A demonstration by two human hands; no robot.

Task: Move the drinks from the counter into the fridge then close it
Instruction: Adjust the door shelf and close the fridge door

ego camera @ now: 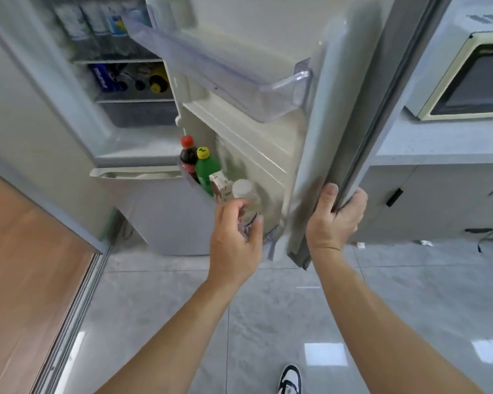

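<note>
In door bin (pixel 271 237): cola (pixel 188 156) | green bottle (pixel 207 169) | carton (pixel 221 184) | left hand (pixel 235 240) apparently gripping white bottle (pixel 246 200)

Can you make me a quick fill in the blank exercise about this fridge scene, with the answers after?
1. The left hand holds a bottle with a ____ cap.
2. The right hand grips the edge of the fridge ____.
3. The green bottle has a ____ cap.
4. The dark cola bottle has a ____ cap.

Answers: white; door; yellow; red

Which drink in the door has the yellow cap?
The green bottle. It stands between the dark cola bottle, which has a red cap, and the carton. The clear bottle in the left hand has a white cap.
</note>
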